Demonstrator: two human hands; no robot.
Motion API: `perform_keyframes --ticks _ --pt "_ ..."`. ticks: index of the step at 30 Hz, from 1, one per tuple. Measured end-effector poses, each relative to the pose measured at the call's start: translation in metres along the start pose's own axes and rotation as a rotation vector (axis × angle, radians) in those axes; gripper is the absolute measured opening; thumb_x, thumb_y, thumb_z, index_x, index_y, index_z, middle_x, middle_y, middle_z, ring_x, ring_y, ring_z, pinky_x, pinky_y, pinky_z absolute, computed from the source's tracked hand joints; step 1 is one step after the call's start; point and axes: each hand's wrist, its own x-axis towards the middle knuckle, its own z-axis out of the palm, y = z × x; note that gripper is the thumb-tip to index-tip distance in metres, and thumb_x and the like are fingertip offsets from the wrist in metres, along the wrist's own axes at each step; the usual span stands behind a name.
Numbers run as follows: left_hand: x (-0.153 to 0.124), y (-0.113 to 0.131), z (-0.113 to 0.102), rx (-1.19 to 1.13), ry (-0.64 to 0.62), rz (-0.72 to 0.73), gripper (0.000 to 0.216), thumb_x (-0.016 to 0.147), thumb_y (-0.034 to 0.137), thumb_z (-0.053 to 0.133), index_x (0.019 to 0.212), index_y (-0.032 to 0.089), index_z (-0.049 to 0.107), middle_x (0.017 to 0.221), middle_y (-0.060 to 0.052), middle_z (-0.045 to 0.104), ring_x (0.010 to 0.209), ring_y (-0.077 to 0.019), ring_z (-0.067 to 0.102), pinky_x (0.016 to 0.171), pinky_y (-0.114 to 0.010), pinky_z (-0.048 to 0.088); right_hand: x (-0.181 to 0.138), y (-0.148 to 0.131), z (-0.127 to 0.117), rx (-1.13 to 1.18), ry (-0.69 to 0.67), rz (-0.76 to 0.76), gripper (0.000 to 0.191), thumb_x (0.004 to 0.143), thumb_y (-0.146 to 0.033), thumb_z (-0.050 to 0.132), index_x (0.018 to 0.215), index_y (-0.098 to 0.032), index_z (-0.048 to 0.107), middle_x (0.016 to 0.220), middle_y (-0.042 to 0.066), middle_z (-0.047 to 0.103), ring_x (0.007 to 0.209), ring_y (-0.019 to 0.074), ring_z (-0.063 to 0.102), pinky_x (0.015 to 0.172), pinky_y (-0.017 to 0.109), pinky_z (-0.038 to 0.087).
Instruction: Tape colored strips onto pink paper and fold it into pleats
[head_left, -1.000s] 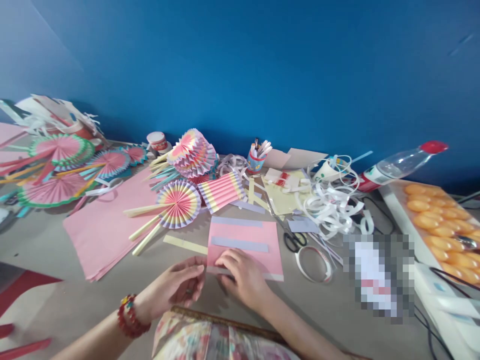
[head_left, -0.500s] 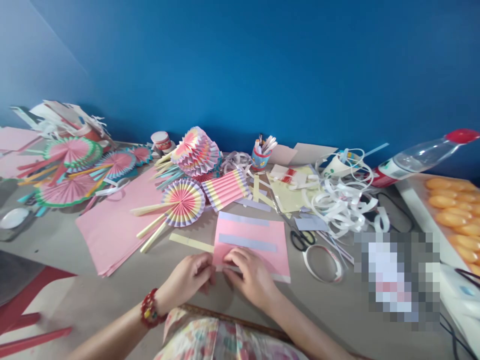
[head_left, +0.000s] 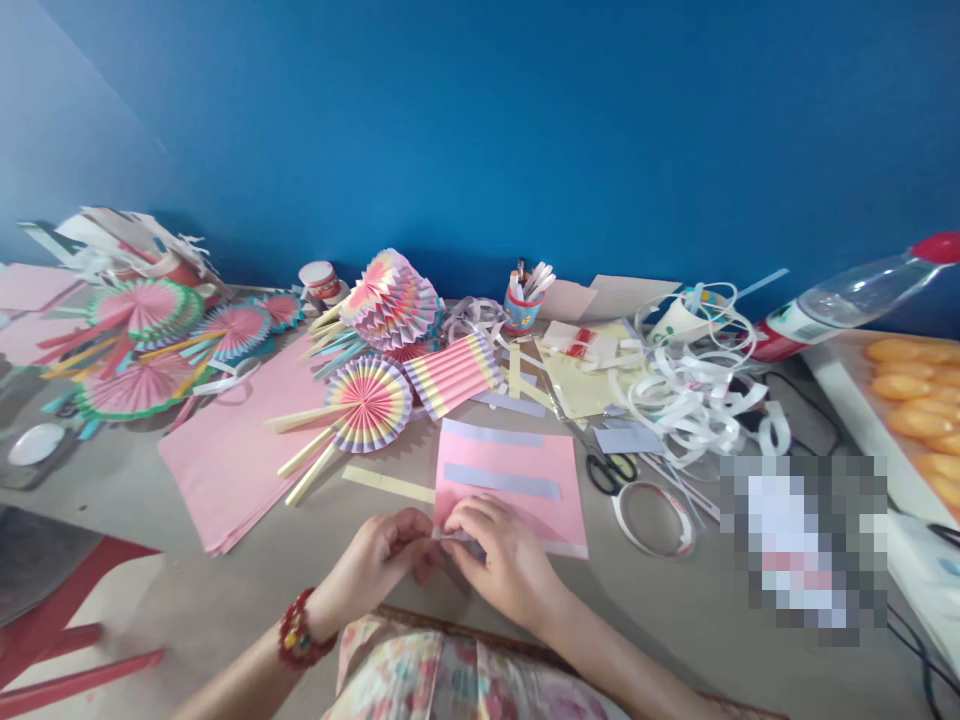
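Note:
A pink sheet of paper with two lilac strips across it lies in front of me. A whitish strip runs along its near edge. My left hand is closed, thumb and fingers pinched at the near left corner of the sheet; whether it grips the paper or the whitish strip is too small to tell. My right hand rests on the near edge beside it, fingers curled over the paper and thumb at the edge. The two hands' fingertips almost meet. A pale yellow strip lies left of the sheet.
To the right are black-handled scissors, a tape roll and tangled white strips. Finished round paper fans and a pink paper stack lie left. Behind stand a pen cup and a bottle.
My left fingertips have come closer to the right thumb at the sheet's near left corner. The view has shifted slightly; the sheet lies as before.

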Motion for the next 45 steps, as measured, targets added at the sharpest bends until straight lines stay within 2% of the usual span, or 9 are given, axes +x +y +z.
perform_keyframes --ticks 11,27,31,39,45 --pt "-0.002 0.005 0.004 0.041 0.063 0.002 0.02 0.093 0.032 0.051 0.085 0.017 0.061 0.075 -0.002 0.07 0.064 -0.0155 0.067 0.061 -0.021 0.049 0.002 -0.005 0.0 -0.029 -0.057 0.101 0.011 0.085 -0.01 0.063 0.085 -0.02 0.059 0.085 0.0 0.066 0.081 0.0163 0.06 0.072 0.026 0.04" --pt "0.006 -0.005 0.006 0.023 0.141 -0.011 0.021 0.092 0.034 0.05 0.077 0.019 0.053 0.062 0.002 0.063 0.05 -0.0139 0.062 0.052 -0.021 0.046 0.001 -0.003 0.0 -0.03 -0.034 0.088 0.01 0.085 -0.011 0.062 0.087 -0.021 0.06 0.084 0.001 0.067 0.079 0.0167 0.061 0.072 0.027 0.04" --pt "0.007 -0.008 0.007 -0.019 0.142 -0.014 0.018 0.092 0.034 0.049 0.083 0.019 0.055 0.07 0.001 0.064 0.052 -0.0134 0.061 0.05 -0.021 0.047 0.001 -0.002 0.001 -0.037 -0.04 0.097 0.01 0.085 -0.011 0.061 0.086 -0.02 0.059 0.085 0.001 0.067 0.08 0.0166 0.061 0.072 0.027 0.04" --pt "0.004 -0.007 0.008 0.093 0.101 0.061 0.017 0.093 0.025 0.046 0.083 0.019 0.058 0.072 0.0 0.064 0.057 -0.0123 0.061 0.057 -0.02 0.046 0.005 -0.003 0.003 -0.08 -0.036 0.121 0.006 0.088 -0.015 0.059 0.085 -0.02 0.059 0.082 0.002 0.068 0.078 0.0176 0.062 0.07 0.027 0.04" --pt "0.009 -0.002 0.011 0.199 0.096 0.135 0.019 0.096 0.024 0.041 0.083 0.02 0.055 0.073 -0.001 0.066 0.061 -0.0135 0.063 0.063 -0.022 0.046 0.005 -0.001 -0.003 -0.02 -0.012 0.138 0.008 0.089 -0.014 0.058 0.085 -0.021 0.058 0.083 0.001 0.067 0.078 0.0164 0.062 0.068 0.025 0.042"
